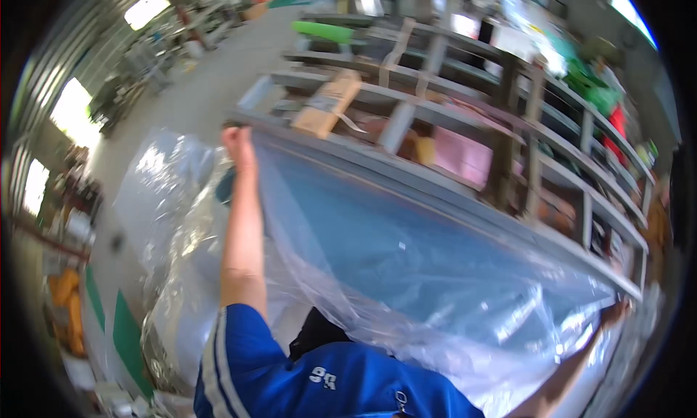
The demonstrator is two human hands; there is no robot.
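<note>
A clear plastic sheet (508,313) hangs spread between my two hands, in front of a long blue panel (363,215). My left hand (238,144) is closed on the sheet's upper left corner, by the left end of a grey metal frame (406,170). Out to the far right, my right hand (616,313) grips the sheet near the frame's right end; its fingers are small and somewhat blurred. Toward my body the sheet falls in loose folds. More crumpled clear plastic (170,193) lies to the left of my left arm.
Behind the panel stands a grey rack with open compartments, holding a cardboard box (328,102) and a pink sheet (461,157). A green roll (321,32) lies farther back. Green strips (131,342) are on the floor at left.
</note>
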